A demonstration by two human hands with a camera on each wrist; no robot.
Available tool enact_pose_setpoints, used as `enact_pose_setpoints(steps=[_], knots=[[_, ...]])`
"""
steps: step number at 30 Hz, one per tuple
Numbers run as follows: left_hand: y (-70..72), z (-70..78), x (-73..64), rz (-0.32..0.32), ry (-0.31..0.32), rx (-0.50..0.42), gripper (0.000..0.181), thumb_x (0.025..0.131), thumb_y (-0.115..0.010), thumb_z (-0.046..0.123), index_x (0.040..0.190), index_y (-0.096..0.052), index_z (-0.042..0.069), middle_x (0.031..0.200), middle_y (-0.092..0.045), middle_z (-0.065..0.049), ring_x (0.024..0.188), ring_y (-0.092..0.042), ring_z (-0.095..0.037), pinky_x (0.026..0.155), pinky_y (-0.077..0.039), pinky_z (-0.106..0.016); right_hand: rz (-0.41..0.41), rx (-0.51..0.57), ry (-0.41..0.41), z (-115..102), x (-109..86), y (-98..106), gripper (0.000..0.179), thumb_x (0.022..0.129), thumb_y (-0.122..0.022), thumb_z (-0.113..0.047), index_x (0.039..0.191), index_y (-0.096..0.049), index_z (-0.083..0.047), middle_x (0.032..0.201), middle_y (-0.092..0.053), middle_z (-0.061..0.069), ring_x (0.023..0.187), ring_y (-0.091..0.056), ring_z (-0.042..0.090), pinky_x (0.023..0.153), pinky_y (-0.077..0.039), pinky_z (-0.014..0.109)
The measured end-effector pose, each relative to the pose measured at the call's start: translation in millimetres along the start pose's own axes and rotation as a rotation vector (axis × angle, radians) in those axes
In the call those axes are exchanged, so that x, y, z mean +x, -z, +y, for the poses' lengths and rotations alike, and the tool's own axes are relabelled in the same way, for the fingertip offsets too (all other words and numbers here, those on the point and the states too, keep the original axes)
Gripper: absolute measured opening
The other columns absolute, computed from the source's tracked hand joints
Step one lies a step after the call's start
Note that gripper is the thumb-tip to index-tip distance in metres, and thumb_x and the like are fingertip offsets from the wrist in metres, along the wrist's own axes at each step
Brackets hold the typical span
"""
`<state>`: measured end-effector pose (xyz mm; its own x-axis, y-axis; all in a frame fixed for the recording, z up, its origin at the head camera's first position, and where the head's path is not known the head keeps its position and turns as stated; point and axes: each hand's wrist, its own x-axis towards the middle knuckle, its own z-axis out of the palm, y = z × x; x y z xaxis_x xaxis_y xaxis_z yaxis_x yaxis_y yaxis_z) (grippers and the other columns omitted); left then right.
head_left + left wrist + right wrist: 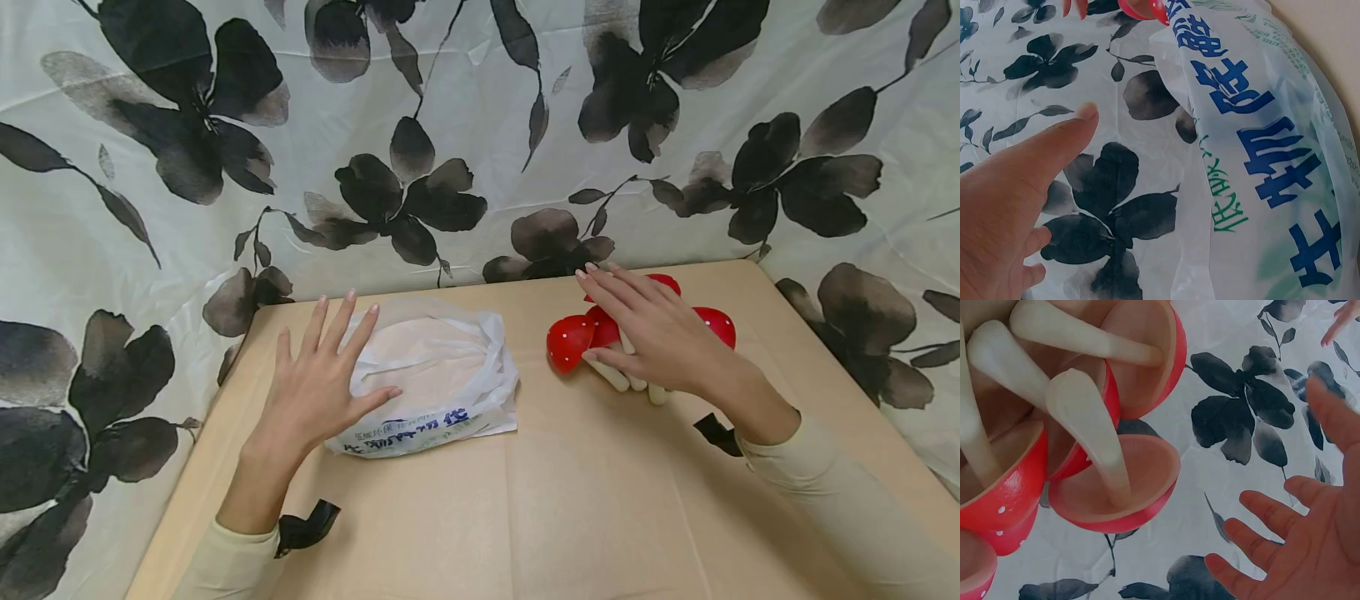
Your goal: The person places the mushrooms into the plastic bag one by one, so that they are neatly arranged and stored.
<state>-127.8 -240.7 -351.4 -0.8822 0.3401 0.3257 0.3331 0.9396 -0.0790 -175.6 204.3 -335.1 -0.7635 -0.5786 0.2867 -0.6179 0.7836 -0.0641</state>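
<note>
My left hand (315, 396) hovers with fingers spread at the left side of a white plastic bag (431, 367) printed with blue and green characters. In the left wrist view its thumb points past the bag (1272, 162), with a gap between them. My right hand (660, 333) is stretched out above several toy mushrooms (567, 342) with red, white-dotted caps and pale stems, hiding part of the pile from the head. The right wrist view shows that hand's straight fingers (1266, 515) beside the mushroom caps (1116, 481), gripping nothing.
Bag and mushrooms lie toward the back of a light wooden table (525, 508). A white cloth (67, 275) with dark flowers hangs behind and at both sides. Black straps (307, 527) stick out at both wrists.
</note>
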Motion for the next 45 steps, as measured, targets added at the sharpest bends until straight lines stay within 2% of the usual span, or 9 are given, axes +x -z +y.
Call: enact_pose_setpoints(steps=[4, 8, 13, 17, 22, 28, 35, 41, 45], knots=[[0.1, -4.5, -1.9, -0.022, 0.025, -0.001, 0.105, 0.079, -0.064, 0.073, 0.163, -0.023, 0.025, 0.171, -0.013, -0.007, 0.154, -0.014, -0.039, 0.108, -0.018, -0.078, 0.002, -0.001, -0.006, 3, -2.4, 1, 0.103, 0.081, -0.080, -0.053, 0.163, -0.024, -0.024, 0.165, -0.031, 0.008, 0.151, -0.027, 0.036, 0.113, -0.031, 0.064], [1.4, -9.3, -4.4, -0.047, 0.047, -0.015, 0.100, 0.085, -0.067, 0.064, 0.163, -0.021, 0.025, 0.171, -0.013, -0.008, 0.154, -0.015, -0.039, 0.108, -0.020, -0.077, 0.010, 0.032, -0.033, 8, -5.8, 3, 0.101, 0.080, -0.083, -0.044, 0.162, -0.028, -0.019, 0.162, -0.035, 0.011, 0.147, -0.035, 0.036, 0.110, -0.037, 0.063], [0.8, -19.4, -8.2, -0.030, 0.039, -0.081, 0.093, 0.088, -0.076, 0.039, 0.162, -0.024, 0.020, 0.166, -0.023, -0.017, 0.148, -0.028, -0.045, 0.103, -0.033, -0.074, -0.039, 0.129, -0.163, 11, -10.4, 8, 0.097, 0.082, -0.085, -0.029, 0.161, -0.029, -0.019, 0.154, -0.044, 0.015, 0.137, -0.044, 0.038, 0.092, -0.052, 0.062], [-0.5, -29.1, -11.6, -0.041, 0.050, -0.166, 0.091, 0.087, -0.079, 0.028, 0.161, -0.028, 0.017, 0.161, -0.031, -0.023, 0.141, -0.035, -0.049, 0.097, -0.041, -0.072, -0.067, 0.149, -0.236, 12, -15.2, 13, 0.084, 0.086, -0.080, -0.025, 0.157, -0.037, -0.016, 0.150, -0.047, 0.019, 0.134, -0.046, 0.041, 0.084, -0.055, 0.063], [-1.1, -39.4, -17.2, -0.098, 0.141, -0.286, 0.085, 0.090, -0.076, 0.022, 0.161, -0.030, 0.016, 0.155, -0.036, -0.028, 0.136, -0.039, -0.054, 0.097, -0.038, -0.074, -0.061, 0.146, -0.239, 14, -21.6, 16, 0.061, 0.087, -0.079, -0.020, 0.143, -0.056, -0.011, 0.142, -0.054, 0.022, 0.128, -0.051, 0.044, 0.083, -0.055, 0.062], [-0.6, -50.3, -23.0, -0.118, 0.250, -0.411, 0.072, 0.093, -0.070, 0.015, 0.157, -0.038, 0.011, 0.142, -0.048, -0.030, 0.126, -0.049, -0.051, 0.092, -0.043, -0.069, -0.045, 0.176, -0.206, 19, -29.9, 15, 0.053, 0.086, -0.079, -0.015, 0.136, -0.064, -0.013, 0.130, -0.066, 0.019, 0.109, -0.063, 0.039, 0.076, -0.059, 0.053], [-1.7, -60.0, -25.5, -0.248, 0.305, -0.471, 0.064, 0.097, -0.065, 0.017, 0.154, -0.040, 0.005, 0.135, -0.055, -0.034, 0.116, -0.060, -0.052, 0.089, -0.048, -0.065, -0.059, 0.185, -0.237, 24, -36.2, 15, 0.049, 0.087, -0.078, -0.018, 0.134, -0.066, -0.015, 0.120, -0.071, 0.011, 0.102, -0.067, 0.032, 0.079, -0.058, 0.052], [-10.1, -67.0, -28.6, -0.368, 0.318, -0.451, 0.064, 0.099, -0.063, 0.024, 0.154, -0.037, 0.004, 0.127, -0.061, -0.034, 0.113, -0.061, -0.051, 0.087, -0.049, -0.063, -0.097, 0.223, -0.260, 28, -39.4, 13, 0.047, 0.087, -0.079, -0.018, 0.132, -0.067, -0.009, 0.110, -0.074, 0.008, 0.096, -0.069, 0.028, 0.080, -0.059, 0.051], [-19.0, -71.3, -32.4, -0.385, 0.302, -0.457, 0.061, 0.098, -0.064, 0.024, 0.150, -0.043, 0.002, 0.119, -0.064, -0.031, 0.108, -0.062, -0.046, 0.085, -0.048, -0.059, -0.132, 0.248, -0.273, 31, -41.2, 9, 0.046, 0.088, -0.079, -0.018, 0.132, -0.066, -0.008, 0.110, -0.074, 0.009, 0.096, -0.070, 0.028, 0.079, -0.059, 0.049]])
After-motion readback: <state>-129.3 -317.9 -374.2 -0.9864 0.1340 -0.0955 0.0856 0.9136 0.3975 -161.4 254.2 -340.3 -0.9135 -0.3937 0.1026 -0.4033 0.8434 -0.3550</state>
